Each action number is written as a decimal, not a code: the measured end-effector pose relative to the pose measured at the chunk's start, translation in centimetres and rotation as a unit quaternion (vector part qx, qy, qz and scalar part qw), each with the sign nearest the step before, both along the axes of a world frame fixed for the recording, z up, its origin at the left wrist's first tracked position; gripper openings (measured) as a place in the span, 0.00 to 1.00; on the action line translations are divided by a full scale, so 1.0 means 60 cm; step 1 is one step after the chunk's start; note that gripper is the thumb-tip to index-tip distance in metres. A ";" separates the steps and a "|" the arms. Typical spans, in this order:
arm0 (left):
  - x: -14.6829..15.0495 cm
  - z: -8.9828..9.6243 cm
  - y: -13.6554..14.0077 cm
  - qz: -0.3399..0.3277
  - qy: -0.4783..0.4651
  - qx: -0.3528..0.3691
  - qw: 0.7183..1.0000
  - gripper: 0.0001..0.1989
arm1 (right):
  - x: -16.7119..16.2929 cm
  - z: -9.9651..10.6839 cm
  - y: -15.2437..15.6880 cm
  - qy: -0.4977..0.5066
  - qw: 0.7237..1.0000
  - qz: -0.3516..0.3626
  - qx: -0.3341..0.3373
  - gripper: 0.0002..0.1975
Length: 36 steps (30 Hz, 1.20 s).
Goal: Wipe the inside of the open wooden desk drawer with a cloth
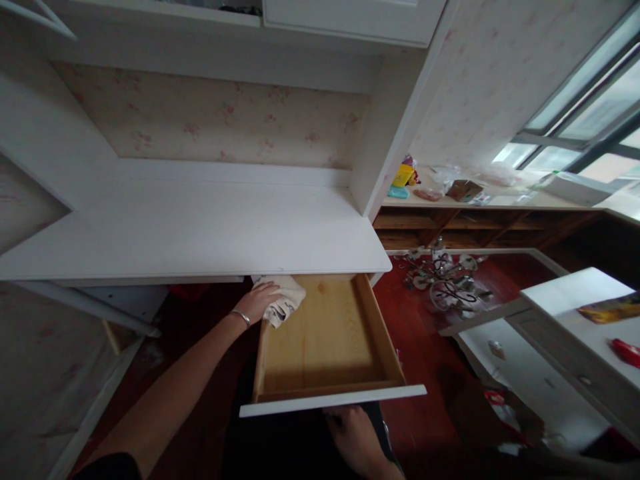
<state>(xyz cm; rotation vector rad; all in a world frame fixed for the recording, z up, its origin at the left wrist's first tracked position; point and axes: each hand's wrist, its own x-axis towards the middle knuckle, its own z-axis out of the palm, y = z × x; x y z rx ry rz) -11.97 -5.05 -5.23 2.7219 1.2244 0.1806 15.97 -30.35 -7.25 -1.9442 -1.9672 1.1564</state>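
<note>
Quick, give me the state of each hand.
Left hand: closed on a cloth in the drawer's back corner.
Right hand: below the drawer front; grip cannot be told.

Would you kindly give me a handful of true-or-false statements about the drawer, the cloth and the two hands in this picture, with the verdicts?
1. The drawer under the white desk is pulled open. True.
2. The left hand rests on a crumpled cloth at the drawer's back left corner. True.
3. The drawer is packed with books. False: apart from the cloth, its wooden bottom lies bare.
4. The right hand presses on the desk top. False: it is low, just below the drawer's white front panel.
5. A bracelet circles the left wrist. True.
6. The floor beside the drawer is white tile. False: the floor is dark red.
</note>
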 end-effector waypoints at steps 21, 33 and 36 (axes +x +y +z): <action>0.013 0.062 -0.329 0.060 -0.033 -0.058 0.996 0.26 | 0.007 -0.008 0.006 0.018 1.000 0.008 -0.012 0.15; -0.021 0.110 -0.387 0.069 -0.014 0.156 0.985 0.26 | 0.008 -0.018 0.009 -0.014 1.000 -0.002 -0.003 0.15; -0.018 0.101 -0.406 0.048 0.010 0.202 0.978 0.26 | 0.007 -0.019 0.011 -0.005 1.000 0.001 0.005 0.15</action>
